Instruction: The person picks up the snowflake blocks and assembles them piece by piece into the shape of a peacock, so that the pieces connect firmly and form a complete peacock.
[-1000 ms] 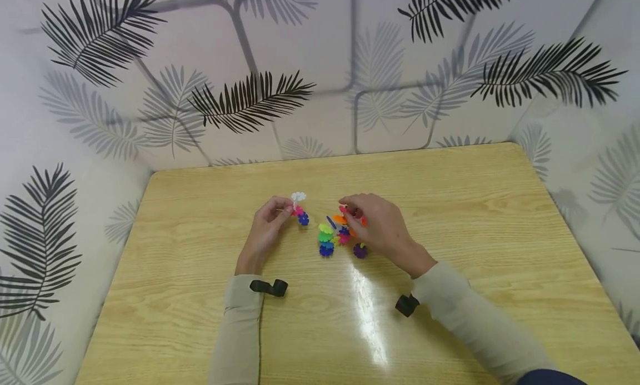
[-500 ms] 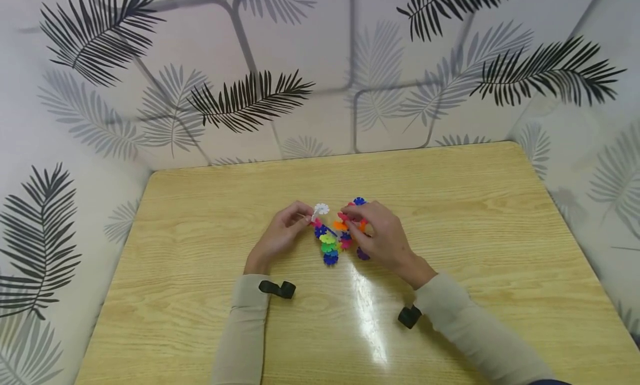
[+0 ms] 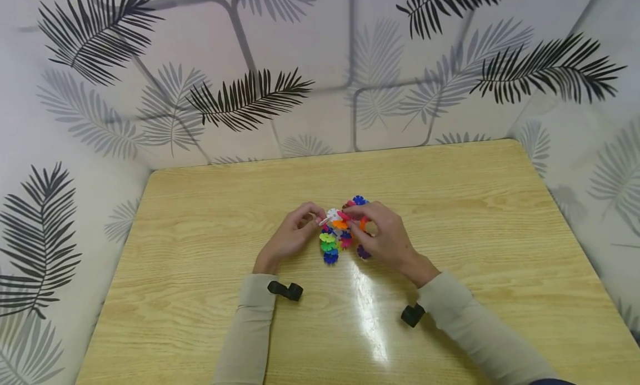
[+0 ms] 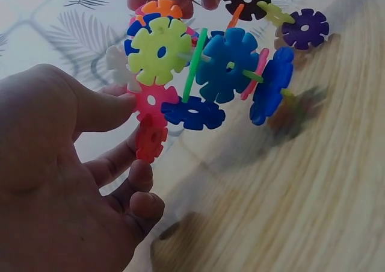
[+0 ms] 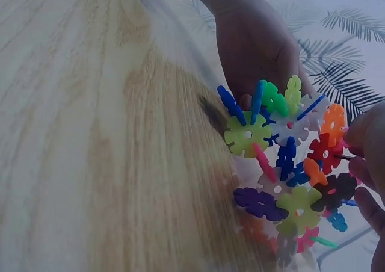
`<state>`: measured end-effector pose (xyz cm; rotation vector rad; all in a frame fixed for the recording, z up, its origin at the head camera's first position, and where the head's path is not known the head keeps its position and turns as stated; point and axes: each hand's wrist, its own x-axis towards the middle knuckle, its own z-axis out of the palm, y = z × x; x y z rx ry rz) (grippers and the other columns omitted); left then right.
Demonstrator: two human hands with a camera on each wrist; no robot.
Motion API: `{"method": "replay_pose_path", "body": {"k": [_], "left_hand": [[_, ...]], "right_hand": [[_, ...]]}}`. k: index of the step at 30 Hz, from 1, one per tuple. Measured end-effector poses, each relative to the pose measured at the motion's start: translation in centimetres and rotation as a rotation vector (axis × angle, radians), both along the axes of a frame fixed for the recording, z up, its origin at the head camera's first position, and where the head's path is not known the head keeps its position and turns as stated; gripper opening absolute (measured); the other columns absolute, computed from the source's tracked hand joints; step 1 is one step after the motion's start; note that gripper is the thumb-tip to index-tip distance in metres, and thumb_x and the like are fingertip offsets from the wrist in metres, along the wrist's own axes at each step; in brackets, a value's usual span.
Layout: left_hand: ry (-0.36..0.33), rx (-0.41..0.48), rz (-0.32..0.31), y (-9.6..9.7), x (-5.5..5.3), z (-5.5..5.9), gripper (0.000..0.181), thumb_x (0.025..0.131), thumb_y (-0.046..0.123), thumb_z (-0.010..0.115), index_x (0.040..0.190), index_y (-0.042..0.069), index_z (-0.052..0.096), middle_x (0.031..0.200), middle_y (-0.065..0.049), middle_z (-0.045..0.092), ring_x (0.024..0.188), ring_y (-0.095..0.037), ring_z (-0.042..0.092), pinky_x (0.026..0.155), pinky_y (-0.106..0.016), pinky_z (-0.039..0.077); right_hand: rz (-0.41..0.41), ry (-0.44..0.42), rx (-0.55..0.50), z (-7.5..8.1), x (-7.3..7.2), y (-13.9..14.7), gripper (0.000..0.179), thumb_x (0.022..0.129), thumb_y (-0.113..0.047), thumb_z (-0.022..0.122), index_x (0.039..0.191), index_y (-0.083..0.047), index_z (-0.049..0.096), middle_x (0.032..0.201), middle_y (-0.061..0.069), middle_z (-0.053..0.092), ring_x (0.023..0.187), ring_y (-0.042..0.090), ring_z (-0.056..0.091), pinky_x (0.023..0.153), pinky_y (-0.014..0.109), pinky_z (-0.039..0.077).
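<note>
A cluster of interlocking snowflake discs [image 3: 328, 246] in several colours sits between my two hands near the table's middle. My left hand [image 3: 295, 232] pinches a pink snowflake disc [image 4: 155, 98] between thumb and fingers; a white disc [image 3: 333, 214] stands beside it. From the other side my right hand [image 3: 385, 235] grips the cluster by a pink disc near the white one. In the left wrist view, yellow [image 4: 144, 58], teal [image 4: 218, 73] and blue discs are slotted together at angles. The right wrist view shows the right fingers [image 5: 367, 145] at the cluster's edge. Whether the white disc touches the cluster is unclear.
The wooden table [image 3: 200, 224] spreads around both hands, with a bright reflection in front of the cluster. Leaf-patterned wall covering [image 3: 300, 57] rises behind the table and at both sides. A dark camera mount is on each wrist.
My left hand has moved right with its white and pink discs, up against the larger cluster. My right hand keeps its hold and has shifted only slightly toward me.
</note>
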<state>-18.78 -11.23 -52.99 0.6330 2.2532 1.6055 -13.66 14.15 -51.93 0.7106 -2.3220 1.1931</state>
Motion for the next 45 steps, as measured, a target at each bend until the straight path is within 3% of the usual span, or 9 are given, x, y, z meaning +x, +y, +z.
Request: {"method": "replay_pose_path", "body": {"k": [7,16,23,30,35,40,45], "left_hand": [[0.002,0.005,0.004,0.0,0.1,-0.4,0.014,0.113,0.006,0.054,0.121,0.006,0.066,0.124,-0.014,0.067,0.105,-0.02,0.059,0.096,-0.035,0.048],[-0.03,0.0,0.021,0.0,0.0,-0.3,0.014,0.113,0.008,0.054,0.122,0.008,0.066,0.127,-0.012,0.067,0.109,-0.022,0.06,0.1,-0.035,0.048],[-0.045,-0.011,0.018,0.0,0.0,-0.3,0.014,0.114,0.011,0.054,0.122,0.008,0.066,0.126,-0.013,0.067,0.11,-0.023,0.061,0.1,-0.034,0.049],[-0.084,-0.012,-0.049,0.0,0.2,0.1,0.022,0.112,0.007,0.052,0.13,0.007,0.065,0.137,-0.015,0.066,0.122,-0.03,0.062,0.109,-0.04,0.049],[-0.032,0.005,-0.076,0.0,0.2,0.0,0.021,0.108,0.006,0.064,0.129,0.006,0.065,0.131,-0.014,0.067,0.109,-0.027,0.06,0.09,-0.029,0.047],[0.001,-0.025,-0.045,0.1,0.3,0.1,0.017,0.107,0.01,0.068,0.124,0.008,0.068,0.119,-0.012,0.068,0.099,-0.024,0.06,0.081,-0.027,0.047],[0.002,-0.041,0.004,0.1,0.4,0.0,0.016,0.109,0.012,0.065,0.124,0.008,0.068,0.12,-0.014,0.069,0.105,-0.024,0.065,0.09,-0.029,0.054]], "right_hand": [[-0.093,0.016,-0.076,-0.6,1.0,0.5,0.024,0.088,0.002,0.085,0.11,0.0,0.076,0.109,0.014,0.078,0.099,0.029,0.072,0.077,0.046,0.063],[-0.208,-0.204,0.041,-1.2,2.0,-0.5,0.022,0.089,-0.013,0.09,0.108,-0.004,0.082,0.104,0.012,0.073,0.097,0.028,0.062,0.076,0.035,0.052],[-0.273,-0.247,0.075,-0.9,1.7,-1.6,0.015,0.093,-0.014,0.086,0.103,-0.003,0.084,0.103,0.012,0.072,0.099,0.031,0.062,0.082,0.038,0.049],[-0.278,-0.286,0.078,-0.8,1.5,-1.8,0.013,0.095,-0.012,0.083,0.103,-0.002,0.083,0.105,0.012,0.071,0.101,0.03,0.062,0.085,0.039,0.05],[-0.266,-0.274,0.054,-0.9,1.4,-1.7,0.012,0.095,-0.01,0.082,0.102,-0.002,0.082,0.105,0.013,0.071,0.101,0.031,0.062,0.086,0.039,0.05],[-0.267,-0.276,0.039,-1.0,1.5,-1.4,0.011,0.094,-0.01,0.082,0.103,-0.002,0.082,0.107,0.013,0.072,0.103,0.032,0.063,0.089,0.042,0.051],[-0.248,-0.281,0.022,-1.0,1.5,-0.8,0.01,0.094,-0.008,0.08,0.103,-0.002,0.081,0.108,0.013,0.073,0.105,0.031,0.062,0.092,0.043,0.051]]}}
